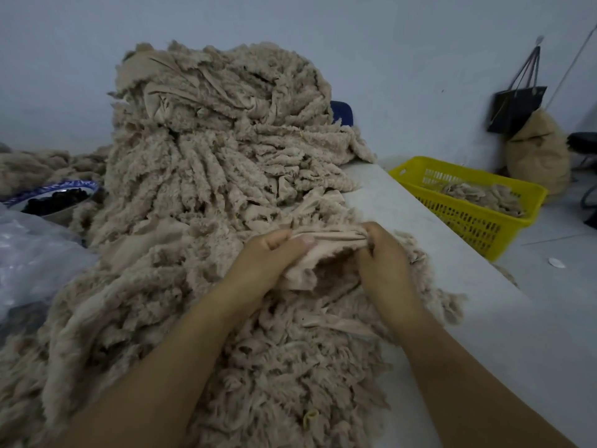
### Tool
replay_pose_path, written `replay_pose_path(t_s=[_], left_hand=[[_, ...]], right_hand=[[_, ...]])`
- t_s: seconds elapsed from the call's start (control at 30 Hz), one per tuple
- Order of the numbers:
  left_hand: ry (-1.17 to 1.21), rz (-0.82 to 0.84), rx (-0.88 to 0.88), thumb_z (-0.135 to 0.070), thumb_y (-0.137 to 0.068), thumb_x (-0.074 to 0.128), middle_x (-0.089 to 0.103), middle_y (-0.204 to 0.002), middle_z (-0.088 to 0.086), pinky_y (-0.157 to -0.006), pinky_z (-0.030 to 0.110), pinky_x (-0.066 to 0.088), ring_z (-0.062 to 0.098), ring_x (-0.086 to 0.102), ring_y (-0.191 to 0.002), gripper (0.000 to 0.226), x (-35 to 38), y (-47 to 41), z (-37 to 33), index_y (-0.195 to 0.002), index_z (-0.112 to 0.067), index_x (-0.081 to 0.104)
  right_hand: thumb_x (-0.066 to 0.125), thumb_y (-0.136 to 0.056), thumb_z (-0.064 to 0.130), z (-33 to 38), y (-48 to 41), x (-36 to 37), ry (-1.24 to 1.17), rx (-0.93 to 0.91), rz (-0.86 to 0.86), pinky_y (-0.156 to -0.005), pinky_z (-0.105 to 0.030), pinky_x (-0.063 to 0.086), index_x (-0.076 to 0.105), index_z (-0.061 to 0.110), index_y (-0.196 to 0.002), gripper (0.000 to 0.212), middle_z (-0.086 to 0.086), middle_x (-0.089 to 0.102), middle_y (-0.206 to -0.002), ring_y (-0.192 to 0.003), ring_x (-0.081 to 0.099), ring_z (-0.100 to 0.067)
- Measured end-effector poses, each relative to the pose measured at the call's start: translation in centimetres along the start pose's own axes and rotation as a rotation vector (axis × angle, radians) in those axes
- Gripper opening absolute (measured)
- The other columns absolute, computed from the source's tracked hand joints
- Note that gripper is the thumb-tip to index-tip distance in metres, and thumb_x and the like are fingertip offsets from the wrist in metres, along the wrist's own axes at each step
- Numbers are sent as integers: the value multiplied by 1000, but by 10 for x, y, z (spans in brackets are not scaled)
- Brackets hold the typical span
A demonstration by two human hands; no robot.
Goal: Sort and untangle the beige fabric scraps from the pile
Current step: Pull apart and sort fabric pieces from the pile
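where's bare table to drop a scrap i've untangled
Bare table runs along the pile's right edge, beside the yellow basket, and widens right of the right hand holding the scrap. Left is crowded: pile meets plastic bag and bowl.

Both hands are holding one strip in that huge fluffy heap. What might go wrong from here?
1. The strip pinched between the left hand and right hand looks tangled into the pile; a hard tug could tear it or drag others along.
2. The pile stands tall; pulling might slump it toward the table edge, spilling scraps beside the yellow basket.
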State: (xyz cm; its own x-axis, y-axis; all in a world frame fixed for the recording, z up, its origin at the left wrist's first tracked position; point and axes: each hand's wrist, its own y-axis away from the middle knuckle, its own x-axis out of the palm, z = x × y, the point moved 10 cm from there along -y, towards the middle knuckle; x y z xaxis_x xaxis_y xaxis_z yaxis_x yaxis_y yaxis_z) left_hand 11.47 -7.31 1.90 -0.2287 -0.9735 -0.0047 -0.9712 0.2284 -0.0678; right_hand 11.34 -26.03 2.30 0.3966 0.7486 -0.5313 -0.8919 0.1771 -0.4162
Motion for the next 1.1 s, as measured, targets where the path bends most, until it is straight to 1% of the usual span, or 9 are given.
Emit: replay_pose_path(t_s=[0.1,0.27,0.43,0.63,0.7,0.77,0.87,0.97,1.1], left_hand=[[246,34,-56,-25,-67,78,64,-64,3,-52,23,52,13,60,-54,8,-5,0,-3,-65,-21,72],[514,-13,-67,-7,-73,60,66,-74,7,-59,24,54,15,65,-67,7,-20,-4,-5,-79,-9,60],[637,-189,-105,7,-86,50,66,-68,6,-52,26,55,16,67,-60,22,-42,-10,5,-73,-10,54],[530,-263,-137,-3,-99,47,59,-125,22,-107,49,45,36,60,-115,25,-50,-14,13,-122,-5,55],[450,-240,-161,-8,-101,51,65,-122,21,-102,47,51,34,64,-111,30,-44,-14,13,-126,5,57],[372,-214,-151,-13,-100,54,72,-100,15,-66,31,60,26,71,-82,21,-39,-11,8,-109,1,66],[234,-206,-135,-31,-102,48,54,-66,6,-35,18,30,12,41,-43,35,-38,-7,5,-80,-10,64],[64,-69,-168,-67,-90,49,66,-67,-2,-47,20,41,7,52,-49,50,-19,-5,5,-76,-29,77],[-207,47,-154,-98,-58,38,70,-105,-20,-81,16,47,-10,65,-92,92,4,-1,3,-115,-33,69]], right_hand=[[40,-98,5,-21,-1,3,-35,126,27,-54,-28,41,53,21,-135,42,-4,65,-93,-66,55,-13],[52,-100,14,-21,-3,9,-89,149,116,-67,-12,40,51,28,-132,35,6,52,-122,-84,49,3],[47,-99,37,-7,14,24,-329,124,366,-63,-4,41,47,61,-112,27,42,41,-108,-88,48,27],[48,-103,28,2,5,15,-299,83,213,-45,-7,34,55,30,-107,8,9,46,-72,-49,46,3],[48,-104,28,6,6,14,-287,56,179,-43,-9,31,49,29,-87,17,8,37,-64,-47,40,1],[46,-104,32,10,6,11,-329,46,127,-44,-11,28,37,25,-73,33,9,32,-61,-46,34,-2],[41,-104,45,8,2,0,-399,75,31,-56,-28,32,35,24,-72,39,4,35,-65,-58,35,-7],[38,-99,58,3,2,-3,-467,106,1,-63,-32,42,47,19,-81,44,-14,50,-82,-70,48,-12],[42,-101,55,18,6,5,-389,14,38,-48,-13,32,37,32,-66,42,12,36,-59,-51,33,-2]])
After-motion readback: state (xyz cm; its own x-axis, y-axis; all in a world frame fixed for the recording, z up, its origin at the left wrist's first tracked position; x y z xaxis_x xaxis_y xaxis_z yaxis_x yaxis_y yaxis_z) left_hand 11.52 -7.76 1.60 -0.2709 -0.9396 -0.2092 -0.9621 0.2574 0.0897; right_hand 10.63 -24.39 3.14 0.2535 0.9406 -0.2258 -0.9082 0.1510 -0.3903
